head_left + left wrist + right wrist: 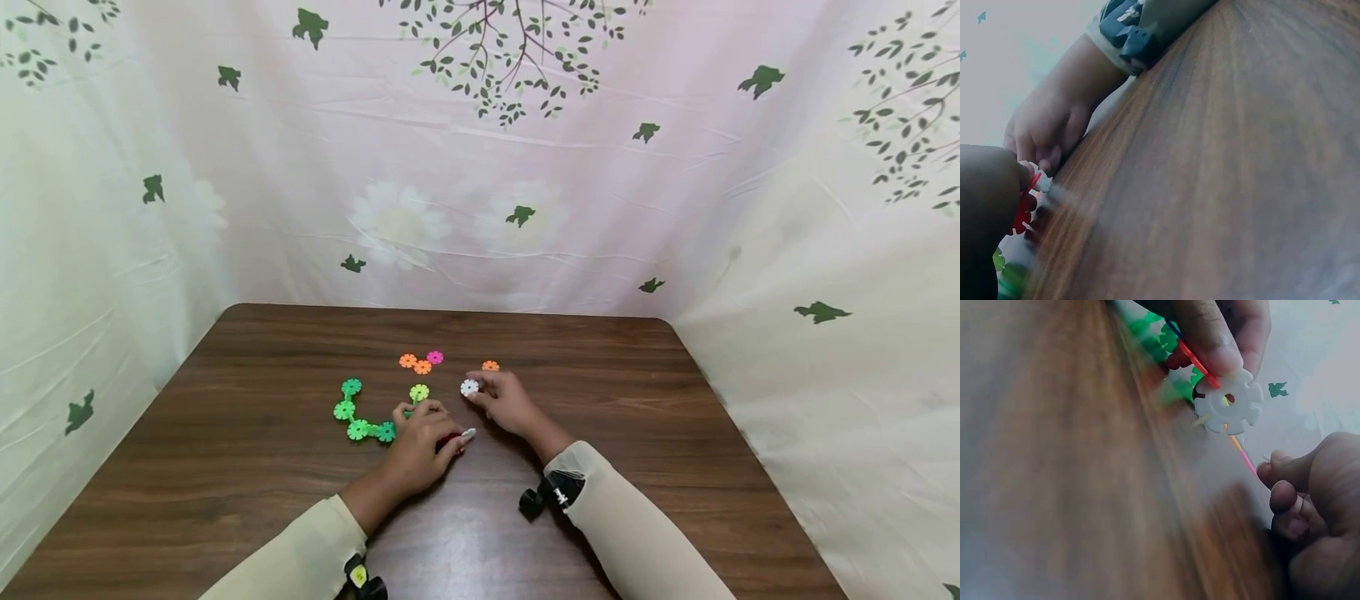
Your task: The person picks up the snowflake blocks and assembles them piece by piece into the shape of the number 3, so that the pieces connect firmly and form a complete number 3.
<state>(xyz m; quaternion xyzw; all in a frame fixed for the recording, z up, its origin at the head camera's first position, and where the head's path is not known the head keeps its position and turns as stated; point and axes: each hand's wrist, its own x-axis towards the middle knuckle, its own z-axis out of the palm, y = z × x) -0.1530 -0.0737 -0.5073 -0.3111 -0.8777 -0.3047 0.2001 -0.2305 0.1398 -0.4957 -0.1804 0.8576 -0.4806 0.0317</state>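
Observation:
My left hand (422,446) grips a red notched disc (1021,217) with a white notched disc (1235,405) joined to it, low over the table. The white one sticks out past the thumb, its round centre hole facing the right wrist camera. Between thumb and fingertips my right hand (510,404) pinches another white disc (469,387), a little behind and right of the left hand. To the left of the left hand runs a chain of joined green discs (360,429). A yellow-green disc (419,392) shows just beyond its knuckles; the fingers hide what lies beneath them.
Farther back on the brown wooden table (262,483) lie two orange discs (408,360) and a pink disc (435,357). Another orange disc (491,365) lies behind the right hand. A printed cloth (465,167) hangs around the table's back and sides.

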